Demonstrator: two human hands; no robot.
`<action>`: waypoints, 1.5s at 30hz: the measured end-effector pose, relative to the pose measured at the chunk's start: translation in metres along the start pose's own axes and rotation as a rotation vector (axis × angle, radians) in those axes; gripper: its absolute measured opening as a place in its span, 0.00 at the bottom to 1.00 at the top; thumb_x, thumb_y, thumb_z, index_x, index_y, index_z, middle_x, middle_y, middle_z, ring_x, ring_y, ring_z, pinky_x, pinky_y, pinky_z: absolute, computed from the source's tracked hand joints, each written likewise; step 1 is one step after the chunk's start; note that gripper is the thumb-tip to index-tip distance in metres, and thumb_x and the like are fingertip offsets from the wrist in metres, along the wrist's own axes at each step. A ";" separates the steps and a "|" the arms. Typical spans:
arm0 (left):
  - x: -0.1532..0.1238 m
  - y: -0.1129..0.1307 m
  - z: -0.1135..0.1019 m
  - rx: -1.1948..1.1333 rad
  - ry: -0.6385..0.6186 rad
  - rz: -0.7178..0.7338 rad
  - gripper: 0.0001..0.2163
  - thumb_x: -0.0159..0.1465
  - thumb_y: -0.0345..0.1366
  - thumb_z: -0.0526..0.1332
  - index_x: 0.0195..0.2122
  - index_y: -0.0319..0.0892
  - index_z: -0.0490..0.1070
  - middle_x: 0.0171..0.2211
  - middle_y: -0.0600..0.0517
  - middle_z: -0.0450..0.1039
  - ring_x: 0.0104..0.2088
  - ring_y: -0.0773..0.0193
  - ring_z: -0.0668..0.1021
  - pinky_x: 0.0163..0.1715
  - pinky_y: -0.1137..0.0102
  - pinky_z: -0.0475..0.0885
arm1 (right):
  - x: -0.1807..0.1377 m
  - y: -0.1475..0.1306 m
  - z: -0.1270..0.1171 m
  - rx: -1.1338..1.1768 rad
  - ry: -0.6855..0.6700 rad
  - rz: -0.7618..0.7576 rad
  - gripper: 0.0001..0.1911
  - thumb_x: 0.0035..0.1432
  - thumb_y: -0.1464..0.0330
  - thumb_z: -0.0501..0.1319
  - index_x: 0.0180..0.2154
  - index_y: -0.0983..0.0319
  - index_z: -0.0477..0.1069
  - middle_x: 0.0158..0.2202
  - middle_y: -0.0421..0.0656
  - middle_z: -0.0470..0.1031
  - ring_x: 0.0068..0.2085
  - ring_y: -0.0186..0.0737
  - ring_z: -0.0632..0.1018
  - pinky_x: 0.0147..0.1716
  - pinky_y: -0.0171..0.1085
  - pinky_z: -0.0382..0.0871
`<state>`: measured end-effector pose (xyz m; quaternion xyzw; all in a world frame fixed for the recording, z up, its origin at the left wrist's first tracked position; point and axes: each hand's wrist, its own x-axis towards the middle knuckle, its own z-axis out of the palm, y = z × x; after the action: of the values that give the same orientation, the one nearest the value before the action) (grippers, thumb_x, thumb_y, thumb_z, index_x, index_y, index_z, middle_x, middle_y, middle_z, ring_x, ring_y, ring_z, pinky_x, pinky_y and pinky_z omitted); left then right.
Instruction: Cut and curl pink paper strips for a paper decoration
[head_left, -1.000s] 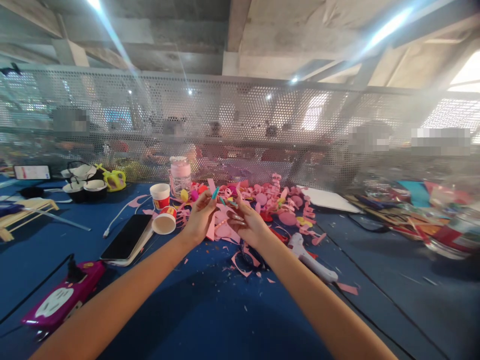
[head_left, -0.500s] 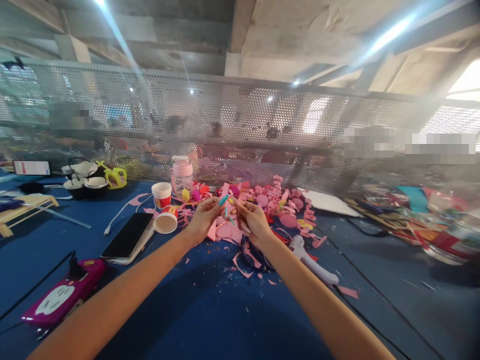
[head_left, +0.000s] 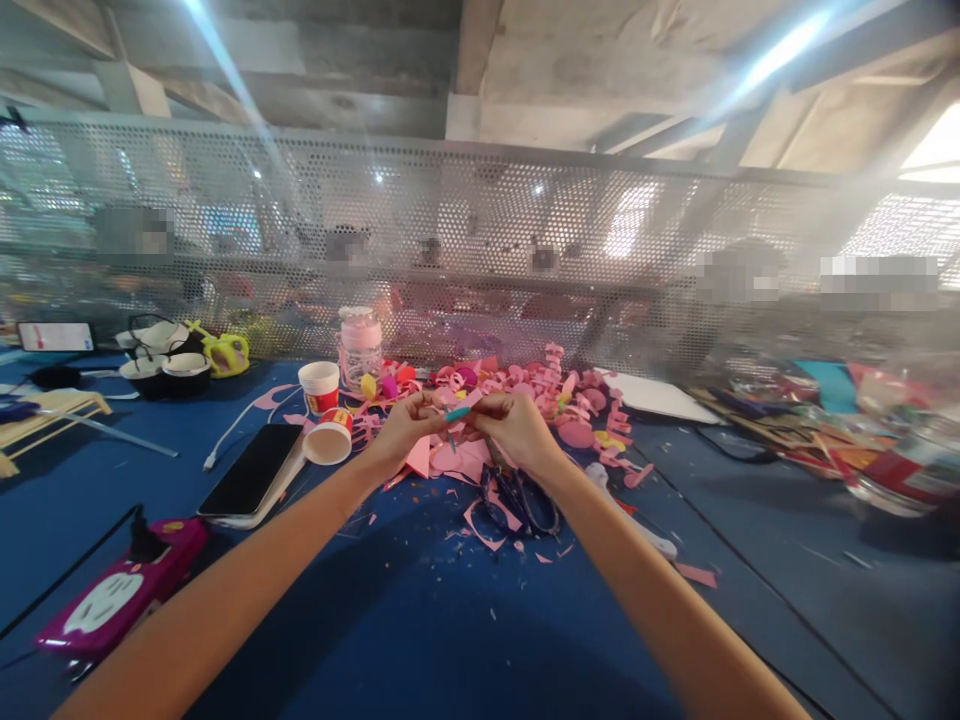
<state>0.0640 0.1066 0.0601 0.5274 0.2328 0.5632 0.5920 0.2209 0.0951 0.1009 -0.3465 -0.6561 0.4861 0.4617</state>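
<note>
My left hand (head_left: 405,432) and my right hand (head_left: 519,432) meet over the middle of the blue table, fingertips close together. Between them is a small narrow teal piece (head_left: 457,413), pointed like a leaf, which both hands pinch. Its material is too small to make out, and fingers cover its ends. Behind and below the fingers spreads a heap of pink cut-outs (head_left: 576,434), discs and curled strips. Dark-handled scissors (head_left: 551,518) lie under my right wrist. A pale glue gun (head_left: 651,535) rests to the right, partly hidden by my right forearm.
At left are a black phone (head_left: 255,470), two paper cups (head_left: 319,382), and a purple power strip (head_left: 124,590) with a plug. A pink-lidded jar (head_left: 361,345) stands behind. A perforated metal screen (head_left: 480,220) bounds the table's back. A clear container (head_left: 911,465) stands at right.
The teal piece has turned from steeply slanted to nearly level. My right hand has rolled over, its back now facing up. More of the scissors shows, less of the glue gun.
</note>
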 end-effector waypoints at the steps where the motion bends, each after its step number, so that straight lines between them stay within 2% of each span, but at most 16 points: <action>1: 0.000 0.001 0.000 -0.003 0.011 -0.009 0.17 0.42 0.37 0.71 0.27 0.39 0.65 0.17 0.58 0.69 0.18 0.70 0.72 0.24 0.74 0.64 | 0.000 -0.002 -0.001 -0.021 -0.021 -0.005 0.06 0.39 0.67 0.67 0.24 0.62 0.77 0.19 0.40 0.76 0.21 0.37 0.77 0.26 0.37 0.73; 4: 0.000 0.006 0.002 0.021 0.017 -0.044 0.19 0.42 0.37 0.71 0.29 0.39 0.63 0.15 0.60 0.67 0.17 0.70 0.72 0.23 0.74 0.63 | -0.002 -0.009 -0.004 -0.081 -0.068 0.003 0.03 0.43 0.73 0.65 0.25 0.63 0.77 0.22 0.42 0.78 0.25 0.38 0.78 0.30 0.37 0.74; 7: -0.001 0.009 0.003 0.065 0.024 -0.063 0.21 0.42 0.38 0.71 0.33 0.39 0.63 0.14 0.61 0.66 0.17 0.70 0.72 0.23 0.74 0.62 | -0.006 -0.019 -0.007 -0.108 -0.136 0.020 0.06 0.45 0.76 0.63 0.26 0.63 0.77 0.25 0.42 0.78 0.28 0.37 0.79 0.34 0.37 0.74; 12: -0.001 0.011 0.003 0.115 0.006 -0.065 0.24 0.44 0.38 0.70 0.39 0.37 0.63 0.13 0.62 0.66 0.15 0.70 0.71 0.22 0.73 0.61 | -0.012 -0.030 -0.008 -0.031 -0.238 0.109 0.05 0.47 0.72 0.64 0.29 0.65 0.77 0.30 0.47 0.79 0.32 0.38 0.79 0.38 0.37 0.73; 16: 0.000 0.010 0.003 0.115 -0.027 -0.064 0.23 0.45 0.39 0.70 0.40 0.37 0.64 0.14 0.60 0.68 0.17 0.69 0.72 0.24 0.72 0.63 | -0.007 -0.022 -0.005 0.147 -0.122 0.222 0.12 0.51 0.64 0.62 0.26 0.68 0.76 0.23 0.48 0.78 0.25 0.35 0.79 0.30 0.34 0.74; 21: 0.002 0.003 -0.001 0.096 -0.064 -0.054 0.20 0.46 0.39 0.69 0.38 0.38 0.68 0.19 0.56 0.72 0.20 0.69 0.74 0.28 0.72 0.65 | -0.001 -0.009 0.000 0.213 0.063 0.231 0.10 0.47 0.66 0.65 0.20 0.66 0.74 0.17 0.43 0.75 0.19 0.32 0.76 0.20 0.28 0.72; 26: 0.003 0.002 -0.002 0.028 -0.044 -0.051 0.19 0.45 0.41 0.70 0.35 0.38 0.70 0.22 0.54 0.73 0.21 0.70 0.73 0.27 0.73 0.66 | -0.001 -0.007 -0.002 0.184 0.127 0.205 0.09 0.40 0.67 0.69 0.18 0.65 0.73 0.16 0.41 0.75 0.18 0.33 0.75 0.16 0.29 0.71; 30: 0.002 0.006 -0.001 0.065 -0.075 -0.050 0.19 0.46 0.40 0.69 0.36 0.37 0.69 0.25 0.52 0.74 0.23 0.69 0.74 0.29 0.72 0.66 | -0.001 -0.009 -0.001 0.182 0.153 0.186 0.08 0.36 0.69 0.70 0.19 0.64 0.73 0.16 0.39 0.74 0.17 0.33 0.74 0.13 0.29 0.69; 34: 0.001 0.008 -0.001 0.124 -0.085 -0.036 0.18 0.48 0.40 0.68 0.38 0.37 0.68 0.23 0.52 0.74 0.22 0.68 0.75 0.29 0.71 0.67 | -0.001 -0.010 0.000 0.220 0.157 0.196 0.08 0.36 0.70 0.70 0.19 0.64 0.72 0.15 0.38 0.73 0.17 0.32 0.74 0.14 0.28 0.69; 38: 0.001 0.009 -0.001 0.181 -0.043 -0.006 0.18 0.46 0.37 0.70 0.36 0.37 0.68 0.19 0.55 0.72 0.22 0.68 0.75 0.29 0.71 0.67 | -0.001 -0.008 -0.001 0.273 0.150 0.212 0.08 0.39 0.69 0.69 0.19 0.65 0.72 0.16 0.39 0.73 0.18 0.31 0.74 0.17 0.28 0.70; 45: 0.002 0.008 0.001 0.042 0.064 0.044 0.17 0.42 0.36 0.72 0.32 0.38 0.71 0.18 0.57 0.70 0.21 0.71 0.73 0.27 0.74 0.65 | 0.001 -0.005 -0.002 0.402 0.186 0.204 0.09 0.34 0.72 0.71 0.21 0.65 0.73 0.20 0.38 0.75 0.22 0.28 0.74 0.24 0.27 0.70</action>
<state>0.0623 0.1065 0.0686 0.5264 0.2518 0.5879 0.5602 0.2220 0.0955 0.1059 -0.3554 -0.4626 0.6168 0.5284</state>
